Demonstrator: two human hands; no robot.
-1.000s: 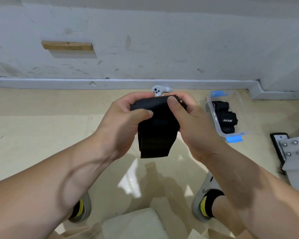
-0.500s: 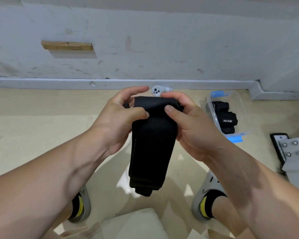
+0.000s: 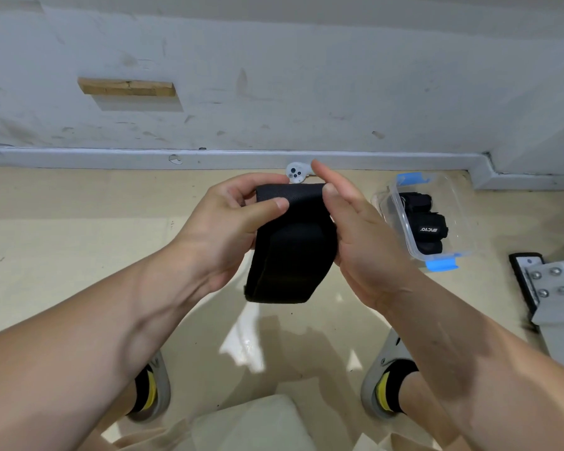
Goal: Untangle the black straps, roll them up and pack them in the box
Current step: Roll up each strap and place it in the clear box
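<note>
Two hands hold a folded black strap above the floor.

The left hand (image 3: 228, 222) grips the strap (image 3: 290, 255) at its top left, thumb on the front and fingers curled behind. The right hand (image 3: 365, 242) lies against the strap's right side with its fingers nearly straight and its thumb touching the top right corner. The strap hangs doubled between the hands, its lower fold free. To the right on the floor (image 3: 79, 239) lies a clear box (image 3: 456, 216) with blue clips, with rolled straps (image 3: 427, 226) inside. A small white device (image 3: 295, 172) lies at the far baseboard, and a metal bracket (image 3: 547, 281) is at the right edge.
</note>
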